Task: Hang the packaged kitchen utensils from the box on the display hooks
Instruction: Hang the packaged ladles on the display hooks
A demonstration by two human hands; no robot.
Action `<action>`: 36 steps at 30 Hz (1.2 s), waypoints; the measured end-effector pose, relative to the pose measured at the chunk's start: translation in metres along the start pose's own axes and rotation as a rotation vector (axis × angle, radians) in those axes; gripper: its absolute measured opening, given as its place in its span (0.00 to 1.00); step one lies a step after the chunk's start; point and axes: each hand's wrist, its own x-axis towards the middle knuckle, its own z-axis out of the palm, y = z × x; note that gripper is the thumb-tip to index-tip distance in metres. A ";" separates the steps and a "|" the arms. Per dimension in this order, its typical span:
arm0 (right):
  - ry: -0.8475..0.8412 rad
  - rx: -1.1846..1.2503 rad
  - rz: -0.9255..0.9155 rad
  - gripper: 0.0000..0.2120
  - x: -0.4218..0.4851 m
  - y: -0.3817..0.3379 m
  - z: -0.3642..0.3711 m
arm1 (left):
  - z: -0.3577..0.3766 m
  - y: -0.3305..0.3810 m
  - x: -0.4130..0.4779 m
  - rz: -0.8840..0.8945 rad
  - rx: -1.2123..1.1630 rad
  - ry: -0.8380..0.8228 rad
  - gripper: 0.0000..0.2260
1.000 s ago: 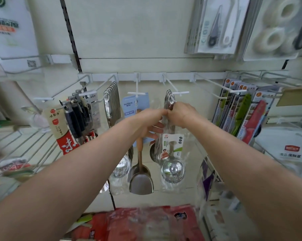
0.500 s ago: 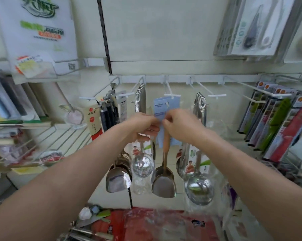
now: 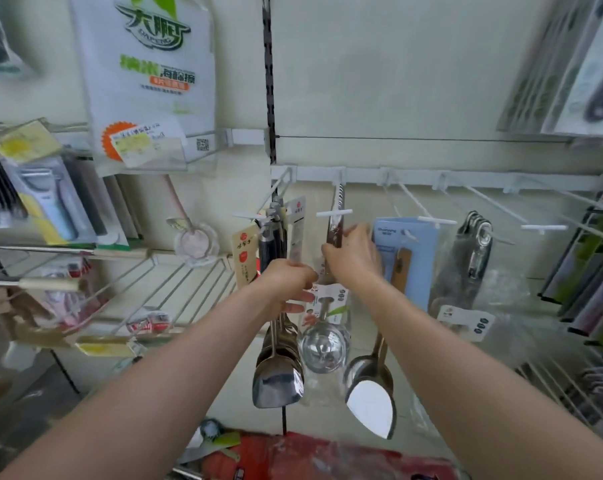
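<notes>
Landmark: the white-tipped hook (image 3: 334, 213) on the rail, centre of view.

- Far left of the hook: wire shelf (image 3: 175, 289) with loose stock. Not my concern.
- Just left of the hook: a peg of steel turners (image 3: 277, 382), blades hanging low.
- Left hand (image 3: 286, 282), below and left of the hook: fingers curled on the clear sleeve of the packaged ladle (image 3: 322, 344) at about the level of its printed card, steadying it.
- The ladle hangs straight down under the hook, bowl lowest, between the turners and the next peg.
- Right hand (image 3: 353, 258), just below the hook tip: pinching the top of the ladle's handle and sleeve. I cannot tell whether the hang hole is on the wire yet.
- Right of the hook: blue-carded spatula (image 3: 405, 244), then bagged ladles (image 3: 473, 251).
- Below it, bottom edge: red packs (image 3: 328, 459).

Handling, my judgement: steel, stiff and bottom-heavy, so it will swing from the top. The film sleeve looks slick and floppy, so I would grip the handle through it, close to the hole, not the film alone. A hand lower down stops the bowl knocking its neighbours.
</notes>
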 end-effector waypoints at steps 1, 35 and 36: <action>-0.004 -0.033 0.024 0.17 0.000 0.002 0.002 | 0.000 -0.001 0.003 0.008 0.003 -0.004 0.03; -0.129 -0.242 -0.130 0.11 -0.082 0.081 -0.144 | 0.129 0.008 -0.062 0.431 0.512 -0.284 0.11; -0.113 -0.260 -0.112 0.12 -0.079 0.088 -0.150 | 0.138 0.011 -0.061 0.438 0.525 -0.282 0.12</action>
